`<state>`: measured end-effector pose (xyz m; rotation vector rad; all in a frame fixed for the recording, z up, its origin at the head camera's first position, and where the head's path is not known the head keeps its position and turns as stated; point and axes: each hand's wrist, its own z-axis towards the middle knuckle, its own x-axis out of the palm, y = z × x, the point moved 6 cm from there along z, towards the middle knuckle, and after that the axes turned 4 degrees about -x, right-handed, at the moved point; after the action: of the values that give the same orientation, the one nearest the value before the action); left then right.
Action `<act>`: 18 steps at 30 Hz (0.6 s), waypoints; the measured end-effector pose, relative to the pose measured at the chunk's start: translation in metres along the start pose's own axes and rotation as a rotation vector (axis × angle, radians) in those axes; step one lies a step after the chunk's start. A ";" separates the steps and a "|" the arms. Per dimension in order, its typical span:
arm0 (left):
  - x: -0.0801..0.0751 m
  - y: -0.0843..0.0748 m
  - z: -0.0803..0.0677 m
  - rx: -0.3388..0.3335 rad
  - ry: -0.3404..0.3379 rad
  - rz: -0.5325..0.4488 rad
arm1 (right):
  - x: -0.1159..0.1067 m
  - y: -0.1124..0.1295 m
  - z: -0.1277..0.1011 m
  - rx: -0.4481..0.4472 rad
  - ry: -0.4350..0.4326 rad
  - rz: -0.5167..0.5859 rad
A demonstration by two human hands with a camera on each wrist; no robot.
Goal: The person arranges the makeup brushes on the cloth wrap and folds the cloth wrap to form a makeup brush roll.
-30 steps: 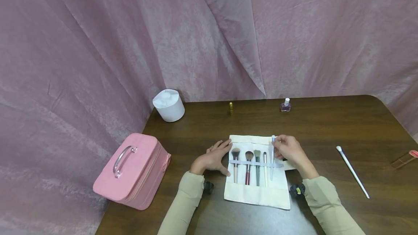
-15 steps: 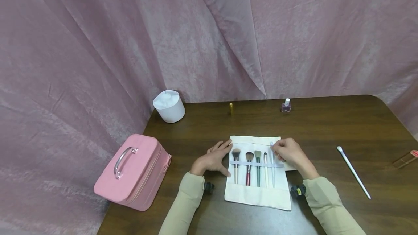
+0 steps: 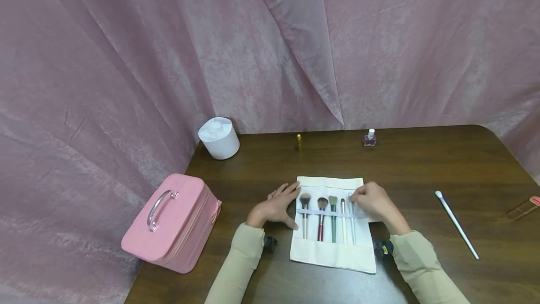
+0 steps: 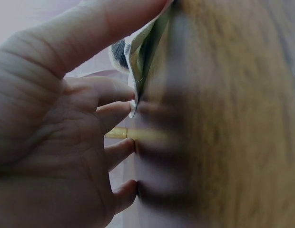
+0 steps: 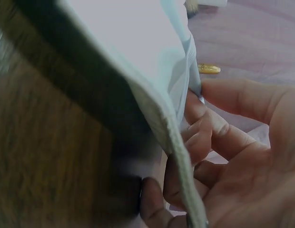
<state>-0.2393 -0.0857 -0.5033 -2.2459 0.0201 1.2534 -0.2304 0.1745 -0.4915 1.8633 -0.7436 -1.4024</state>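
Right hand (image 3: 373,200): grip pinching the far end of a slim, pale blue-white brush (image 3: 352,231) between thumb and fingers. This brush lies at the right side of a flat, cream-white fabric brush roll (image 3: 333,254), under its lavender band (image 3: 313,211). Left hand (image 3: 272,206): grip spread, fingertips and thumb touching the roll's left edge.

Also under the band, left to right: a dark-bristled brush with a pale brown handle (image 3: 305,229), a dark-bristled brush with a red handle (image 3: 321,223), an all-green brush (image 3: 333,222) and a slim white-handled brush (image 3: 343,226).

The roll lies on a dark brown wooden desk (image 3: 413,168). To its right rests a loose white brush (image 3: 457,225); farther right, a clear tube with a red end (image 3: 522,208). Far side: a white paper roll (image 3: 221,142) at left, a small gold tube (image 3: 299,142), and a purple bottle with a white cap (image 3: 369,139). Left: a pink zipped case with a silver handle (image 3: 168,224). A pink velvety curtain (image 3: 270,50) hangs behind the desk.
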 end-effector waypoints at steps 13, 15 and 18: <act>-0.001 0.000 0.000 0.001 0.000 -0.009 | 0.008 0.008 -0.006 0.006 0.070 -0.123; -0.001 0.000 0.000 -0.002 0.000 -0.012 | 0.008 0.010 -0.007 0.013 0.084 -0.156; 0.000 0.000 -0.001 -0.003 0.001 -0.016 | 0.008 0.012 -0.008 0.012 0.091 -0.197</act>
<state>-0.2389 -0.0860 -0.5030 -2.2450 0.0002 1.2454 -0.2210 0.1622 -0.4854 2.0406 -0.5367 -1.4234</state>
